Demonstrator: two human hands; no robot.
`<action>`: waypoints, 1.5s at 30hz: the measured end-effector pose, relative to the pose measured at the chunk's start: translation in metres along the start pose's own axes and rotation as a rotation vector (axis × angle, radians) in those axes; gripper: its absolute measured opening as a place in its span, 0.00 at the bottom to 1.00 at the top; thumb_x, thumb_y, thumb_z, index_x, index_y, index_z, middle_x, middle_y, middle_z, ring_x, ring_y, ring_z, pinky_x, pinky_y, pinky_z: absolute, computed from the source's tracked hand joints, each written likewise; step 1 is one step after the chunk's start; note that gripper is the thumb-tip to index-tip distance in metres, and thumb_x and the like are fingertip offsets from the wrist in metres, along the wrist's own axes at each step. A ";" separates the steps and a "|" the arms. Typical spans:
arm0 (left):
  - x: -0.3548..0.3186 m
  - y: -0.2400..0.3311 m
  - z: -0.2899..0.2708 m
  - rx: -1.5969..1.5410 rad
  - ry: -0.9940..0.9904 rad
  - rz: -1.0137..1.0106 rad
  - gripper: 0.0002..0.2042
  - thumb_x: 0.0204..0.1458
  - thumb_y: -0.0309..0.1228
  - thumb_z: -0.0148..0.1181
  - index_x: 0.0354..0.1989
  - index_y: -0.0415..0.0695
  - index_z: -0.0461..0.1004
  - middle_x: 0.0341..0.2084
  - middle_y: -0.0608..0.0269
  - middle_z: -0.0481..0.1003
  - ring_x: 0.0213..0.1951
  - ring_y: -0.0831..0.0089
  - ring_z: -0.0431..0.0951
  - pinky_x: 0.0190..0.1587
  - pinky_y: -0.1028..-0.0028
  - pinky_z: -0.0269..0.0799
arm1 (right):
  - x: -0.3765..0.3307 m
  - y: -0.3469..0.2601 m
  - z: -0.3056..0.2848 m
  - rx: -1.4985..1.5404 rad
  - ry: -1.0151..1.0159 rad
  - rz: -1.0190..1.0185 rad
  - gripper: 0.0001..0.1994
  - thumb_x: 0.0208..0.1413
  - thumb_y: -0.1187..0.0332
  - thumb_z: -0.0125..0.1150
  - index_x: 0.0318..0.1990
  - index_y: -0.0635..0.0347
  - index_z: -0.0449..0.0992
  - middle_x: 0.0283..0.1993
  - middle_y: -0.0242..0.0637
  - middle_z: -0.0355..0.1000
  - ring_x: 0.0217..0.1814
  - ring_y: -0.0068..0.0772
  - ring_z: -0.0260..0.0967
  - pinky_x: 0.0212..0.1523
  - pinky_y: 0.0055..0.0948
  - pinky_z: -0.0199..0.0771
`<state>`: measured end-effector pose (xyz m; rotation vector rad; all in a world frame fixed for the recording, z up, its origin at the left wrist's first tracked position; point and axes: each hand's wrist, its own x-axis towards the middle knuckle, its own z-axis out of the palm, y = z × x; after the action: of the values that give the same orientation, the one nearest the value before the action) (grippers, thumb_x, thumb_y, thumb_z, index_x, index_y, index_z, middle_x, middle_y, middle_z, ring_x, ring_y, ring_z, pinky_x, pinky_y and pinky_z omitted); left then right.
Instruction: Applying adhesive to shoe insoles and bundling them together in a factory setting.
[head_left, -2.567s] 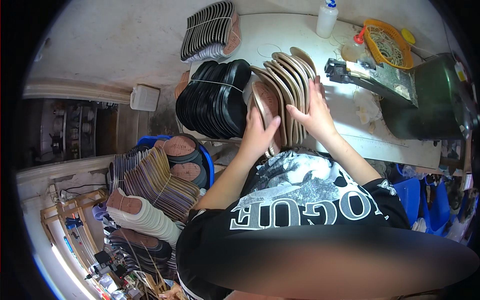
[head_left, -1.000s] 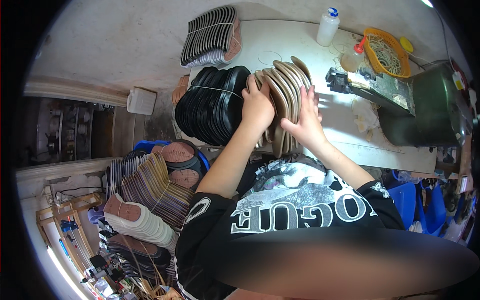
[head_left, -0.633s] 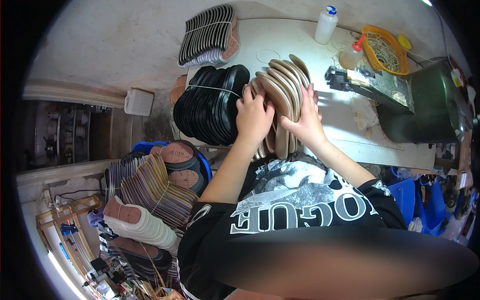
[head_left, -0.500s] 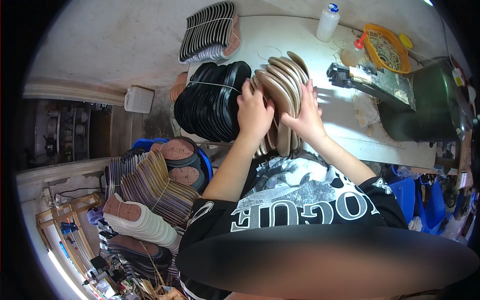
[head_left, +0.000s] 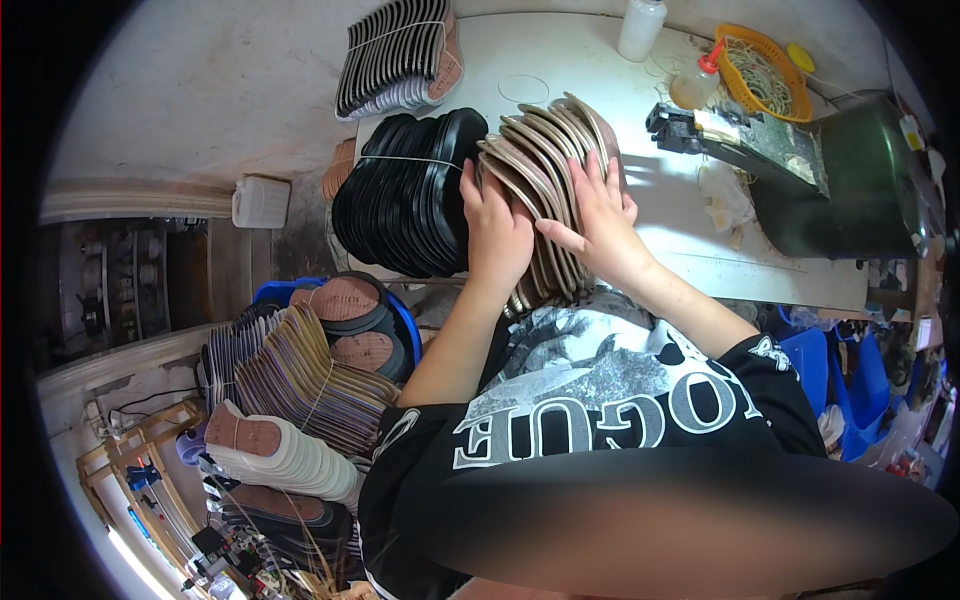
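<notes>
A row of tan shoe insoles (head_left: 548, 150) with pale golden edges stands on edge on the worktable in front of me, loosely fanned and leaning. My left hand (head_left: 498, 232) holds the row's left side, its fingers between it and a black bundle. On the right side my right hand (head_left: 600, 218) grips the insoles, fingers spread over their edges and thumb pointing left across them. Close against my left hand stands the bundle of black insoles (head_left: 405, 200), bound with a pale band. The palm sides of both hands are hidden.
The white worktable (head_left: 690, 235) carries another banded insole bundle (head_left: 395, 60) at the back left. Bottles (head_left: 695, 82), an orange basket (head_left: 765, 75) of bands and a dark green machine (head_left: 840, 180) stand to the right. More insole stacks (head_left: 300, 380) lie at my lower left.
The tan insoles have shifted from a tighter group with broad faces showing to an evenly fanned row. My right hand's fingers now lie farther left, over the edges. The whole view has shifted slightly.
</notes>
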<state>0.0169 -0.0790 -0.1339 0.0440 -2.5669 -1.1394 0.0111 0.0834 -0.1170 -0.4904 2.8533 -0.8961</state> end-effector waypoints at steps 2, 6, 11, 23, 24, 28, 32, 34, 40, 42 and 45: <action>-0.007 -0.008 0.000 -0.081 -0.015 0.032 0.22 0.58 0.33 0.50 0.60 0.38 0.61 0.62 0.35 0.52 0.63 0.41 0.56 0.63 0.55 0.54 | -0.004 0.005 -0.005 0.041 -0.026 0.031 0.44 0.52 0.43 0.57 0.68 0.63 0.50 0.73 0.62 0.35 0.75 0.66 0.24 0.64 0.68 0.35; -0.009 -0.006 0.001 -0.228 -0.056 0.044 0.25 0.60 0.46 0.48 0.55 0.36 0.69 0.62 0.34 0.55 0.62 0.40 0.56 0.63 0.55 0.52 | -0.002 0.010 -0.003 0.185 0.018 0.046 0.43 0.51 0.43 0.59 0.68 0.60 0.53 0.73 0.59 0.35 0.76 0.63 0.24 0.65 0.64 0.35; 0.006 0.010 -0.002 -0.108 -0.149 -0.027 0.34 0.54 0.56 0.54 0.56 0.35 0.67 0.62 0.34 0.53 0.63 0.38 0.55 0.64 0.55 0.52 | -0.005 0.015 -0.008 0.214 -0.039 0.036 0.40 0.51 0.43 0.60 0.68 0.52 0.55 0.74 0.57 0.31 0.76 0.61 0.22 0.65 0.66 0.37; -0.002 0.033 0.015 0.231 -0.170 -0.054 0.38 0.45 0.43 0.64 0.59 0.30 0.56 0.64 0.37 0.49 0.65 0.38 0.47 0.64 0.48 0.53 | -0.007 0.029 0.002 0.217 0.204 0.046 0.31 0.55 0.68 0.55 0.62 0.74 0.52 0.68 0.62 0.50 0.73 0.52 0.45 0.68 0.37 0.49; 0.000 0.029 0.012 0.201 -0.173 -0.064 0.38 0.45 0.42 0.63 0.60 0.30 0.56 0.64 0.37 0.48 0.65 0.38 0.48 0.64 0.48 0.54 | -0.007 0.030 0.002 0.353 0.184 0.052 0.29 0.54 0.68 0.56 0.60 0.73 0.54 0.68 0.65 0.48 0.72 0.57 0.46 0.68 0.39 0.49; 0.011 -0.008 -0.005 0.001 -0.140 -0.128 0.33 0.45 0.37 0.62 0.60 0.37 0.60 0.63 0.40 0.51 0.65 0.42 0.49 0.64 0.55 0.55 | -0.024 0.026 -0.016 0.652 0.152 0.009 0.22 0.59 0.70 0.52 0.57 0.71 0.56 0.60 0.61 0.60 0.63 0.48 0.60 0.61 0.33 0.58; 0.009 -0.007 -0.004 -0.110 -0.148 -0.157 0.32 0.45 0.35 0.64 0.59 0.38 0.62 0.63 0.43 0.54 0.64 0.46 0.51 0.64 0.57 0.53 | -0.030 0.036 -0.013 0.854 0.107 -0.015 0.19 0.62 0.70 0.49 0.58 0.67 0.57 0.52 0.44 0.69 0.53 0.29 0.65 0.53 0.24 0.62; 0.005 0.005 -0.001 -0.008 -0.095 -0.124 0.31 0.44 0.36 0.63 0.58 0.38 0.63 0.63 0.42 0.54 0.65 0.46 0.51 0.65 0.53 0.50 | -0.032 0.041 -0.014 1.150 0.113 -0.003 0.17 0.64 0.69 0.47 0.57 0.66 0.59 0.51 0.38 0.68 0.53 0.24 0.64 0.53 0.24 0.63; 0.007 0.024 0.006 0.318 -0.084 0.073 0.31 0.45 0.39 0.61 0.57 0.37 0.62 0.62 0.41 0.55 0.66 0.46 0.47 0.64 0.45 0.42 | -0.046 0.059 -0.016 1.032 0.042 -0.073 0.16 0.63 0.68 0.48 0.55 0.67 0.62 0.44 0.36 0.69 0.45 0.22 0.65 0.48 0.24 0.66; 0.010 0.023 0.007 0.259 -0.095 0.162 0.29 0.47 0.43 0.59 0.53 0.34 0.65 0.59 0.40 0.59 0.64 0.46 0.50 0.64 0.46 0.43 | -0.051 0.066 -0.014 0.954 0.030 -0.112 0.16 0.62 0.68 0.49 0.54 0.67 0.63 0.42 0.35 0.69 0.41 0.21 0.65 0.45 0.24 0.66; 0.020 0.012 -0.003 0.068 -0.093 0.047 0.22 0.50 0.41 0.58 0.45 0.33 0.72 0.52 0.39 0.65 0.59 0.45 0.56 0.61 0.50 0.49 | -0.060 0.076 -0.016 0.773 0.050 -0.158 0.15 0.61 0.69 0.50 0.53 0.67 0.64 0.36 0.33 0.67 0.35 0.21 0.62 0.39 0.22 0.64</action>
<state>0.0004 -0.0759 -0.1181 -0.0545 -2.6732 -1.0600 0.0442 0.1707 -0.1466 -0.5838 2.2469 -1.9135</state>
